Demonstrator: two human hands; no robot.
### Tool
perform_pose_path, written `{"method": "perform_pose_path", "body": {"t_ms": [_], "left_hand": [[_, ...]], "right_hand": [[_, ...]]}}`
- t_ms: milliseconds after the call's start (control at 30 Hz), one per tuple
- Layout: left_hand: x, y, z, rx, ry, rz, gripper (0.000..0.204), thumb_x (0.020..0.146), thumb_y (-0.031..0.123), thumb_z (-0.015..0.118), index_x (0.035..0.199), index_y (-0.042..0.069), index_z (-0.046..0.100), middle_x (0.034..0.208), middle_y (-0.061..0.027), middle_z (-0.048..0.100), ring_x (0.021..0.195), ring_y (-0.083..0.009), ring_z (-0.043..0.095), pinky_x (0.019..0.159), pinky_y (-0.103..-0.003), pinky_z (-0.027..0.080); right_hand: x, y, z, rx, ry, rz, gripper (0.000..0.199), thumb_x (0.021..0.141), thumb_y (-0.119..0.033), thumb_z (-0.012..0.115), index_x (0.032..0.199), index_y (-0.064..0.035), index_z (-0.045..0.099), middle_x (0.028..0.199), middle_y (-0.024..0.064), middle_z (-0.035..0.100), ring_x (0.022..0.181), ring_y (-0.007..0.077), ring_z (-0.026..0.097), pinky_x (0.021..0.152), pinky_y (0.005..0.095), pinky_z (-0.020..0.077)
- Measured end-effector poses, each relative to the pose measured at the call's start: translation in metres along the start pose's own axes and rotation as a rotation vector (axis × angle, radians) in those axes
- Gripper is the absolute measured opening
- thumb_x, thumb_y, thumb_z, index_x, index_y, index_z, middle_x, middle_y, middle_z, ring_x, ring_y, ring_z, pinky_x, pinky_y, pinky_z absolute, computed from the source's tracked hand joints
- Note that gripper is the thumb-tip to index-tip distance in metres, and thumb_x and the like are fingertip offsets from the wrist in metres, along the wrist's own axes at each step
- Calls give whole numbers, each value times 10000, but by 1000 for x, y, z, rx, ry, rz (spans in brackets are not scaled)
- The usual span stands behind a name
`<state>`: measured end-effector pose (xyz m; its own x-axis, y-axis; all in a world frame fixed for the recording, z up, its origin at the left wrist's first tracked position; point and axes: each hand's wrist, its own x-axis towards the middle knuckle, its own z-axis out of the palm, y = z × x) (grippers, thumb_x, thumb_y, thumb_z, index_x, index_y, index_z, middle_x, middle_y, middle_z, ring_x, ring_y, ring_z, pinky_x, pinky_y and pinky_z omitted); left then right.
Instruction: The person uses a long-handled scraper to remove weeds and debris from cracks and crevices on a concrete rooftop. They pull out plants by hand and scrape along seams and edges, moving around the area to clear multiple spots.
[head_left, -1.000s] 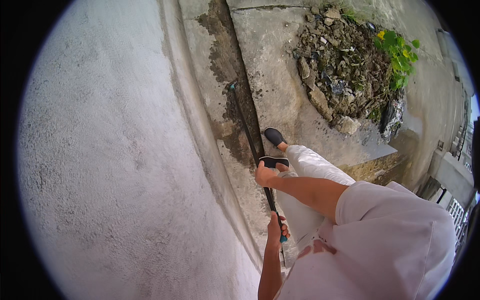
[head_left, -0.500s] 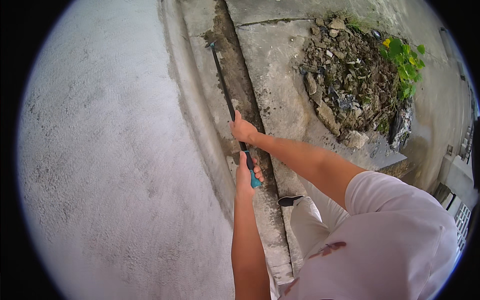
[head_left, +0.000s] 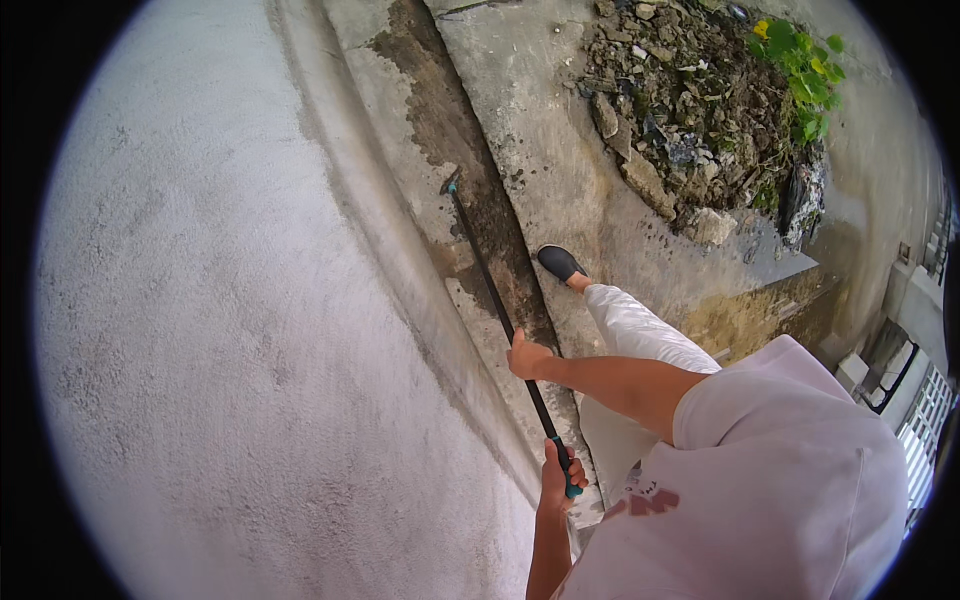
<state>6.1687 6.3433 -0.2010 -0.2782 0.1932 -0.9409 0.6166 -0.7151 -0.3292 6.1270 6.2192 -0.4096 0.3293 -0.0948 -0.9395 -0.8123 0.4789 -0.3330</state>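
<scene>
Grey concrete gutter (head_left: 470,170) beside pale wall (head_left: 220,330): both hands' fingers clench the long black teal-tipped pole (head_left: 495,290); right hand (head_left: 527,357) at one o'clock of left hand (head_left: 558,478); its head could snag at twelve o'clock.

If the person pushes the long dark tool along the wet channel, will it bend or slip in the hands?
The long-handled tool looks straight along its whole length, so it is probably stiff. The left hand grips the teal end and the right hand grips mid-shaft, so slipping seems unlikely. Its small head may catch on the rough concrete.
</scene>
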Motion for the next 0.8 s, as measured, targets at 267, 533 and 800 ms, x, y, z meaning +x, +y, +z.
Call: {"method": "perform_pose_path", "body": {"t_ms": [267,533,800], "left_hand": [[-15,-58,-6,145,-13,167,527,905,612,377,808,101,460,501,-10,378,376,-145,382,379,-309,362],[48,50,37,197,-182,449,427,980,424,377,1159,45,458,684,-9,452,503,-91,399,439,-272,362],[46,-98,-82,309,-54,273,409,962,459,381,1035,67,474,628,1,436,444,-90,402,379,-279,378]], "right_hand": [[-50,47,33,80,304,-197,608,930,-311,440,1250,160,227,782,279,616,685,396,629,589,492,494],[53,8,-87,-582,217,-184,363,873,-214,554,1108,57,500,898,160,656,804,313,619,838,473,417],[35,120,86,-443,88,-41,574,915,-247,515,1354,76,335,1064,229,601,681,304,626,690,447,469]]}}
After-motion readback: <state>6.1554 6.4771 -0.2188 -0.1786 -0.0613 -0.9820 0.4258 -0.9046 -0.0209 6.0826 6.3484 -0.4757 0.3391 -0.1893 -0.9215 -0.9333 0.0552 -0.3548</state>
